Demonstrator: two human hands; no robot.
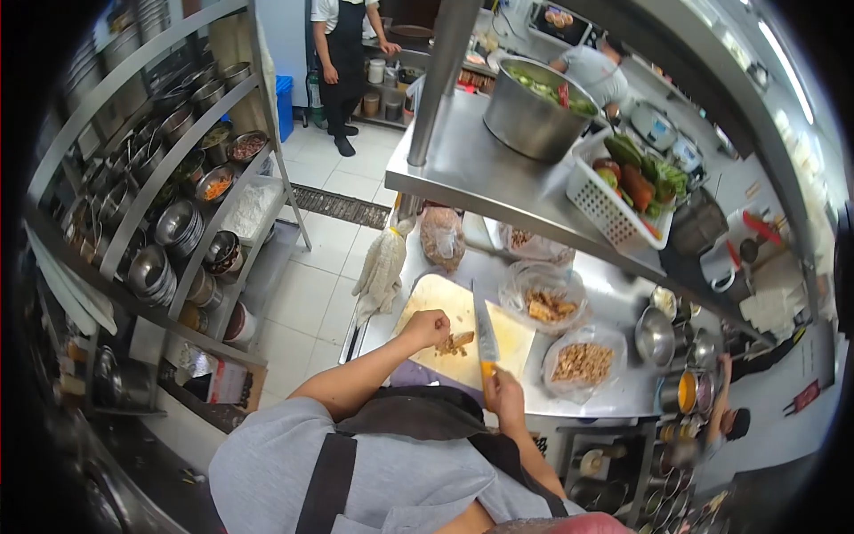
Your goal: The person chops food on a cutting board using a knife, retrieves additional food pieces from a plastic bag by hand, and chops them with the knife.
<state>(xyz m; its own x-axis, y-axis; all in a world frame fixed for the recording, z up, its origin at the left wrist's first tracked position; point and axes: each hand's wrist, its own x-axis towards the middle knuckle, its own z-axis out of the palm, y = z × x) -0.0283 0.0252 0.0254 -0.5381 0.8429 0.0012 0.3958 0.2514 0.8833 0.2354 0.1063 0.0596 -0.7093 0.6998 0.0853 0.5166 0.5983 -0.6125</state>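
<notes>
Two hands, and our right hand (504, 392) grips the orange-handled steel knife (486, 336), blade pointing away; our left hand (429, 327), fingers curled together, is nearer the small brown food pieces (459, 340), between it and the blade.

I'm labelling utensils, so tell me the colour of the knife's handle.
Orange-yellow; the knife handle shows best in the head view.

Cutting board (436, 304) open far left, knife (486, 336) to right, bags (545, 295) beyond; raised shelf (452, 167) ahead
</notes>
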